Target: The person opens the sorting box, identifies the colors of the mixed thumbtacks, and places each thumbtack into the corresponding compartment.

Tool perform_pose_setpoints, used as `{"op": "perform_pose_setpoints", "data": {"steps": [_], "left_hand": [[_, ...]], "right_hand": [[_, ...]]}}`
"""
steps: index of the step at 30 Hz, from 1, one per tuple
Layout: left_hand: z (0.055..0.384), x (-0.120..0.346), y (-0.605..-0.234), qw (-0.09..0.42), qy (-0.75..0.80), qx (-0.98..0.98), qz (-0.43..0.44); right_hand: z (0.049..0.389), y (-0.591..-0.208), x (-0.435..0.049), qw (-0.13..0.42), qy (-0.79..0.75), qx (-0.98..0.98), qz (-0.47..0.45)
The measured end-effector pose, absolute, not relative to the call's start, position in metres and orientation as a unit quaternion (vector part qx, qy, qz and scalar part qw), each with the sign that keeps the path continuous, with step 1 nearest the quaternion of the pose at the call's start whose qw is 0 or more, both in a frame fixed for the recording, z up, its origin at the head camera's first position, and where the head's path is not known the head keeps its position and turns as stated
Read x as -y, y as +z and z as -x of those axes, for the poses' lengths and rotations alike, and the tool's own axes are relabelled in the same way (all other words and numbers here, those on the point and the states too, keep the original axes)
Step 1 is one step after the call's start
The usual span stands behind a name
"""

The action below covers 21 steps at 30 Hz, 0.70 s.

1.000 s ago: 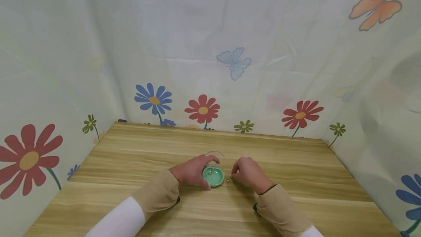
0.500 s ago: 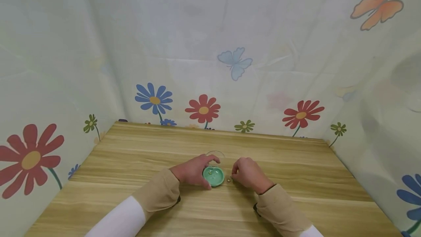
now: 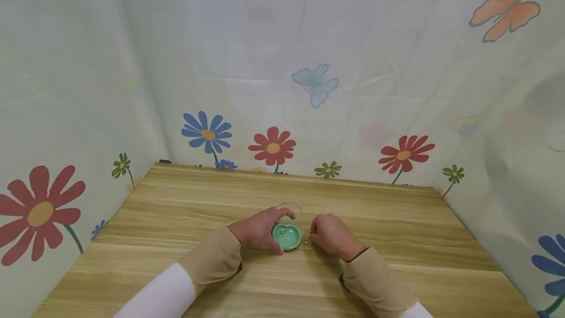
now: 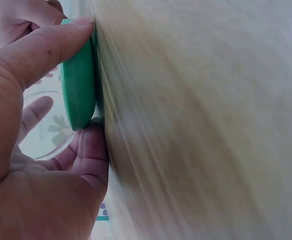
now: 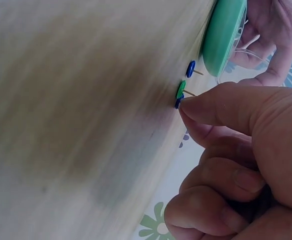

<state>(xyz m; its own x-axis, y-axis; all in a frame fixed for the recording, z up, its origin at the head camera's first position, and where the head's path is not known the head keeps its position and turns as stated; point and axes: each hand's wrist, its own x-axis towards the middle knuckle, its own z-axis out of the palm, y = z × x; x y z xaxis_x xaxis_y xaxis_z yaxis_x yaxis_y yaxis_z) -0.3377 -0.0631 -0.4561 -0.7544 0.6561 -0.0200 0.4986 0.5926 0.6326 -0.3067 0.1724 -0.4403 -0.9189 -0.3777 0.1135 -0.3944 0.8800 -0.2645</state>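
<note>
We see the right grip (image 3: 332, 234), right of the lower centre, with thumb and forefinger together, pinching a blue tack (image 5: 179, 102) that is mostly hidden by the thumb. A green tack (image 5: 181, 89) sits against it, pin exposed, and a second blue tack (image 5: 190, 69) lies just beyond, near the green case (image 4: 79, 90). That case rests at the lower centre of the head view, our left grip (image 3: 260, 229) curled round its left side, thumb at the near edge. Its clear lid (image 4: 41, 142) stands open behind. Around them we have the wood-grain tabletop (image 3: 212, 190), tan cuffs (image 3: 212, 259) and a flower-printed cloth (image 3: 247, 28) filling the upper frame.
</note>
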Motion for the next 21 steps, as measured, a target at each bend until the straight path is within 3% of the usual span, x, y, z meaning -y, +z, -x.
{"op": "perform_pose_setpoints", "data": {"steps": [12,21], "left_hand": [[0.337,0.063,-0.457,0.134,0.308,-0.886,-0.319],[0.336,0.062,-0.455,0.132,0.308,-0.886,-0.32]], "right_hand": [[0.307,-0.442,-0.173,0.025,0.203,0.962,-0.181],[0.315,-0.443,-0.177,-0.01,0.306,0.943,-0.131]]}}
